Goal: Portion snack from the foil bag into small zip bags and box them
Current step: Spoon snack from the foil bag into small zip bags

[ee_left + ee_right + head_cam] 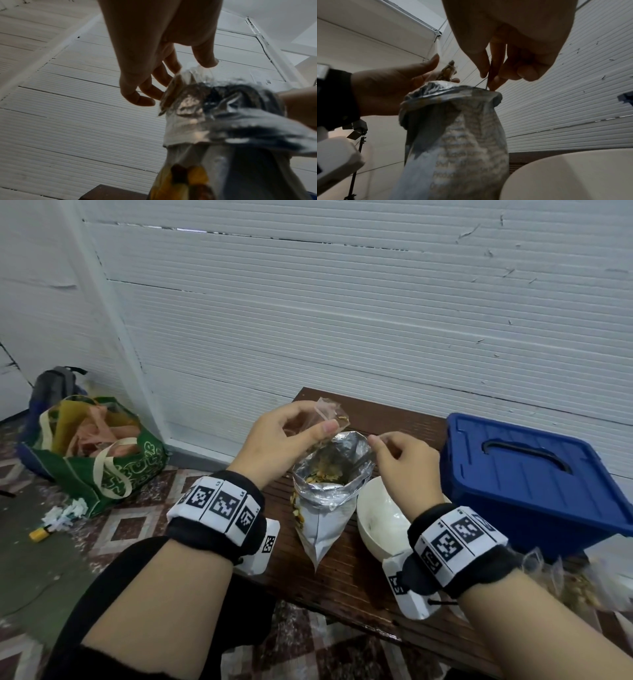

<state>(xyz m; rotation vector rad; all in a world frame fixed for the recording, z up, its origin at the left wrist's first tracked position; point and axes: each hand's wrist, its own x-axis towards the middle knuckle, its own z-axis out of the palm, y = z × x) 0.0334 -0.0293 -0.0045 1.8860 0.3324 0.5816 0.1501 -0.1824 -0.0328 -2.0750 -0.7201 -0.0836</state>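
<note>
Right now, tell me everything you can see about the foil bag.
The foil bag is a crinkled silver pouch standing upright on the brown table, its printed outside showing yellow patches and blurred text. Its top is open and folded outward, with snack pieces visible inside. The white bowl sits just right of it. The right hand pinches a thin tool at the bag's rim, while the left hand holds a small zip bag over its mouth.

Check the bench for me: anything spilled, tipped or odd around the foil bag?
The foil bag stands upright and open; snack pieces show against its left side, whether spilled or printed I cannot tell. White scraps and a small yellow object litter the floor left of the bench.
</note>
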